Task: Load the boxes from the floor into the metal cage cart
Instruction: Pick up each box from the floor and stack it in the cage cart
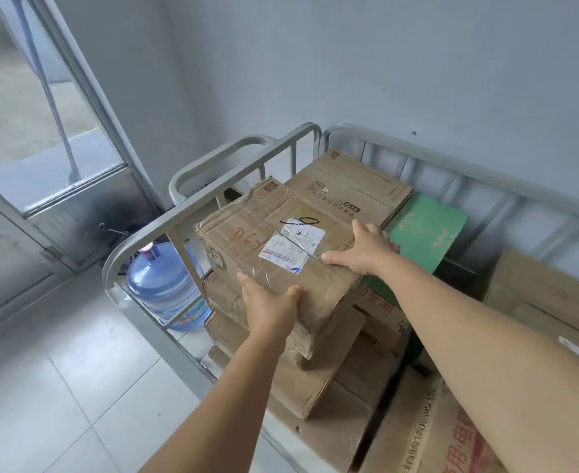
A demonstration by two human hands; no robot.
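Where both hands (318,271) grip, crumpled taped cardboard box (274,240) atop cage cart (138,244) stack

One metal cage cart (213,203) and one blue water bottle (165,285) are seen. One green box (428,230) is counted among the cardboard boxes (346,186), whose number cannot be told.

soft, cool daylight comes from the glass door (42,107) at left — even and fairly bright, with a bluish cast on the wall (349,63). shadows are faint (deepest between the stacked boxes). tape on the top box (274,247) shows mild glare. wide-angle bending curves the edges — forearms look slightly smeared.
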